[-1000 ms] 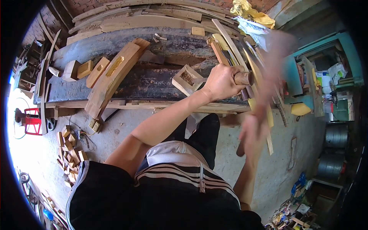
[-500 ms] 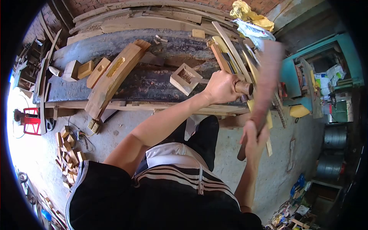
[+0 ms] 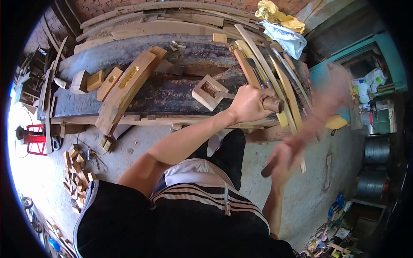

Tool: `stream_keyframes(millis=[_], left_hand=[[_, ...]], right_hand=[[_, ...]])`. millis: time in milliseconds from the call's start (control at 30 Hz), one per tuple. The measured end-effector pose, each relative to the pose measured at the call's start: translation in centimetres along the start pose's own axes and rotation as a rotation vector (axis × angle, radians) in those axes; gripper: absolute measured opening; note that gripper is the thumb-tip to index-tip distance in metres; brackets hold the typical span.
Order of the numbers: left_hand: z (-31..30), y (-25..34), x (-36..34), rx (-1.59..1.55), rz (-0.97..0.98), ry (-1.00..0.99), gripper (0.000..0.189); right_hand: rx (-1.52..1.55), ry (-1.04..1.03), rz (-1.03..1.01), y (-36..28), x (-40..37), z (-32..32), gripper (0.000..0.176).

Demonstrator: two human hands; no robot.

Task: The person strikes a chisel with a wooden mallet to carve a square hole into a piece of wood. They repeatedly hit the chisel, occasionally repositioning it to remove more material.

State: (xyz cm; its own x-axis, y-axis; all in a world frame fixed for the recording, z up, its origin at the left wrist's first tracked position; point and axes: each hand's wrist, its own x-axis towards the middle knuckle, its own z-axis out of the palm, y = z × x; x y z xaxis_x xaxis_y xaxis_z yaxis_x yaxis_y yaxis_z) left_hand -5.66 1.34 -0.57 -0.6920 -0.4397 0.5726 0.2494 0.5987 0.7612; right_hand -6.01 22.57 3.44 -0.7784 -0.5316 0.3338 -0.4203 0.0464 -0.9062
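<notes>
The workshop has a brick wall (image 3: 92, 7) at the back and a grey concrete floor (image 3: 309, 193). A dark, worn tabletop (image 3: 159, 99) spans the work area, with long boards (image 3: 159, 31) stacked along its far side. A teal frame (image 3: 387, 56) stands to the right.

A thick timber beam (image 3: 116, 105) lies aslant on the left half of the tabletop, its lower end projecting past the near edge; one slot-shaped recess is cut in its upper face. Narrow wooden strips (image 3: 260, 56) lie on the right side. On the floor at left is a heap of wood offcuts (image 3: 78, 176).

A wooden mallet (image 3: 320, 109) is raised at right, its upper part blurred. The right hand (image 3: 284, 161) has its fingers wrapped about the grip near the lower end; finger detail is blurred.

The left hand (image 3: 253, 103) is above the tabletop, fingers closed round the round wooden handle of a chisel (image 3: 273, 104). The blade points left, its end at the recess of a squarish wooden block (image 3: 205, 99), which sits tilted near the tabletop's front edge, with chips in its recess.

Three smaller wooden blocks (image 3: 95, 80) stand in a row left of the beam.
</notes>
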Motion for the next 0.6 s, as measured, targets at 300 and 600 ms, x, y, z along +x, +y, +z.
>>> stream_keyframes(millis=[300, 600], left_hand=[[-3.4, -2.3, 1.7, -0.334, -0.077, 0.234, 0.015], [-8.7, -1.8, 4.8, -0.245, -0.294, 0.275, 0.033]], right_hand=[[-0.026, -0.001, 0.23, 0.6, -1.1, 0.8, 0.029], [0.046, 0.031, 0.278, 0.8, -2.0, 0.3, 0.033]])
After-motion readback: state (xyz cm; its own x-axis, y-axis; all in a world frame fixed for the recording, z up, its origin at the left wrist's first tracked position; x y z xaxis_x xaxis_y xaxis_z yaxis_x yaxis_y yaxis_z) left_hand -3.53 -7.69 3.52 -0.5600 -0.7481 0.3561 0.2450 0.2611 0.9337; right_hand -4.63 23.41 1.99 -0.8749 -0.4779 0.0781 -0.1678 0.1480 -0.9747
